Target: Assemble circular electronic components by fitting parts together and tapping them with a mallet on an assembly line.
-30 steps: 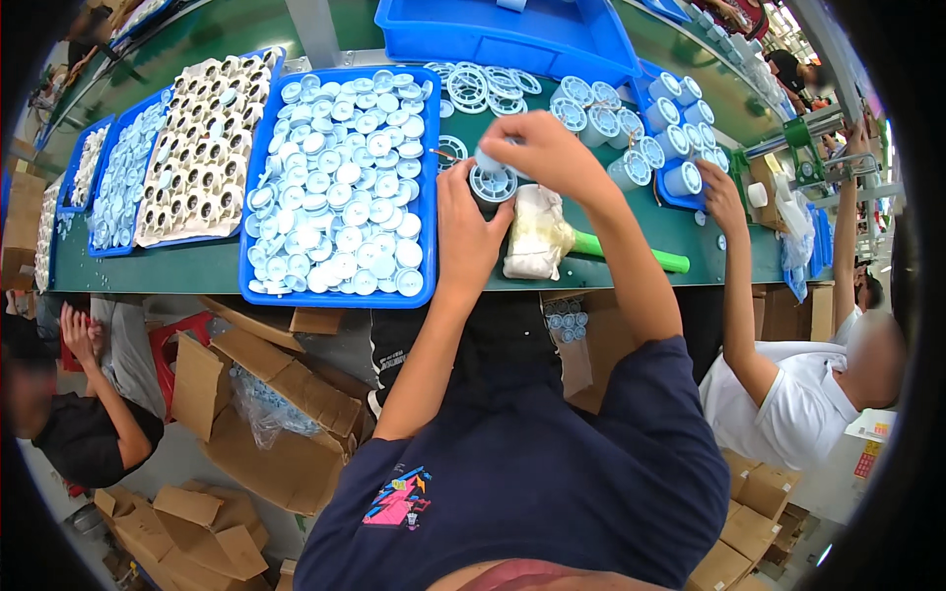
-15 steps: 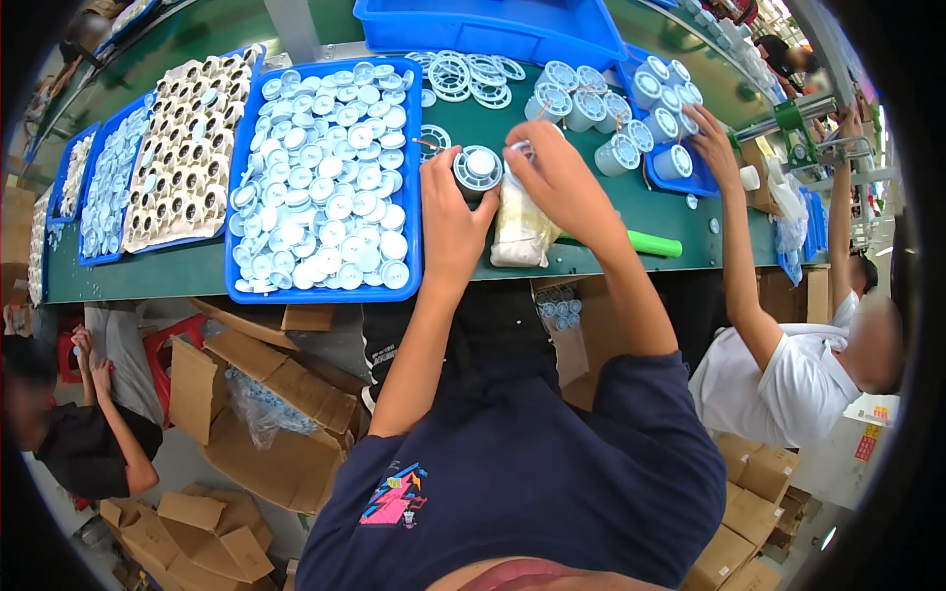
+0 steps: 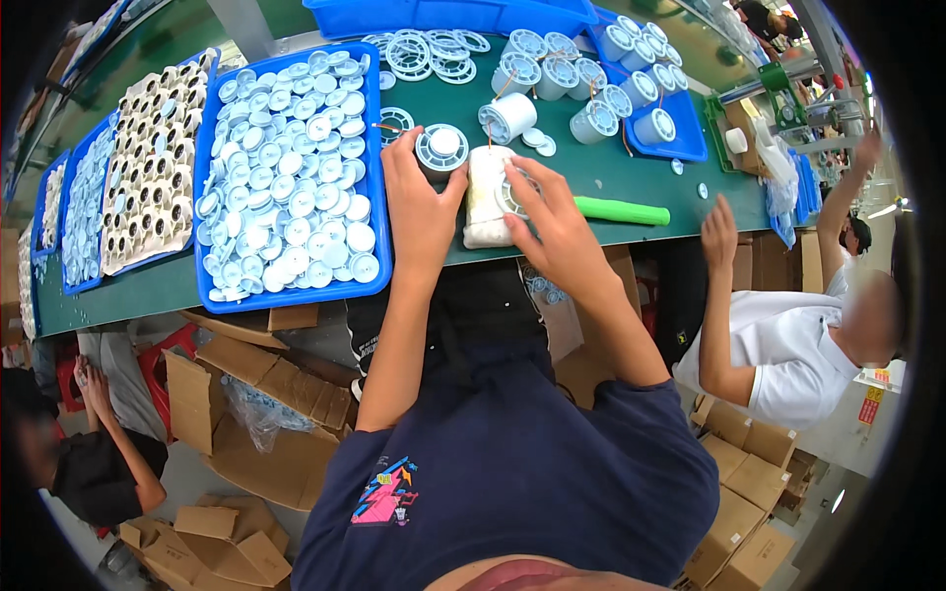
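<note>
My left hand is closed around a dark round part with a pale blue spoked flange and a white cap on top. Just right of it lies a mallet with a cloth-wrapped white head and a green handle. Over that head, the thumb and fingers of my right hand are round a pale spoked ring, partly hidden by them. Beyond the mallet a pale blue cup-shaped part lies on its side beside two small discs.
A blue tray full of pale discs stands at left, with an egg-carton-like tray beyond it. Spoked rings and several cup-shaped parts lie at the back, near another blue tray. A co-worker's hand is at right.
My right hand has come nearer to me, from the tipped cup to the mallet head. My left hand stays on its part. The co-worker's hand has drawn back from the cups.
</note>
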### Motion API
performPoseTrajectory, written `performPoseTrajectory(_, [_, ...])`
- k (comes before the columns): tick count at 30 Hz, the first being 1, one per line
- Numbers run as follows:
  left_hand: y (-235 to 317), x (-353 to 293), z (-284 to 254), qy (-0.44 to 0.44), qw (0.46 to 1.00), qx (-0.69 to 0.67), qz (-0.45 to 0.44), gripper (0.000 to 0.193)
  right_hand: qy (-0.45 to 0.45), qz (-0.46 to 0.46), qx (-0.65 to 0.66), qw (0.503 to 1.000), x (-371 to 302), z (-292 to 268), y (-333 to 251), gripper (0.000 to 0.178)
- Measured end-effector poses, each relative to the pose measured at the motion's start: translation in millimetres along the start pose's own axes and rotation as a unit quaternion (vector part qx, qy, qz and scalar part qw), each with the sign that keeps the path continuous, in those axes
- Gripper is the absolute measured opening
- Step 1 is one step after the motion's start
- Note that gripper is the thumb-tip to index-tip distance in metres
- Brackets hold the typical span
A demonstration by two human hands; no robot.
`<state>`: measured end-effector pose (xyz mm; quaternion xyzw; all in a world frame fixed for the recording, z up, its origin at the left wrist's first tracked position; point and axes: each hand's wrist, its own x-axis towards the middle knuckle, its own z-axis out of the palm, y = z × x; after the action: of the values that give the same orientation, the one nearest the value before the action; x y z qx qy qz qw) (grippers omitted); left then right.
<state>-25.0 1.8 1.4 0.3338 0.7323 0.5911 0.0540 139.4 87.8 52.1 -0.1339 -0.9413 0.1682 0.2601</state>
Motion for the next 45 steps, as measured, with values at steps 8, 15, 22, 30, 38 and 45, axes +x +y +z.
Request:
performPoseTrajectory(8, [1, -2, 0, -0.001, 1.000, -0.003, 0.025, 0.063, 0.039, 0.028, 0.131, 0.990, 82, 19, -4, 0.052])
performPoseTrajectory(15, [1, -3, 0, 0.004, 1.000, -0.003, 0.013, 0.067, -0.025, 0.052, 0.118, 0.991, 82, 37, -9, 0.048])
performPoseTrajectory(22, [2, -2, 0, -0.001, 1.000, -0.011, 0.015, 0.067, -0.006, 0.048, 0.097, 0.994, 80, 39, -8, 0.048])
performPoseTrajectory(30, [6, -1, -2, 0.007, 1.000, -0.026, 0.016, 0.068, 0.006, 0.050, 0.060, 0.997, 80, 42, -11, 0.047])
performPoseTrajectory(38, [7, -1, -4, 0.001, 1.000, -0.011, 0.027, 0.063, -0.002, 0.051, 0.078, 0.996, 80, 43, -9, 0.045])
performPoseTrajectory(45, [4, -1, -3, 0.010, 0.999, -0.030, 0.017, 0.063, 0.101, 0.012, 0.035, 0.994, 66, 32, -8, 0.040])
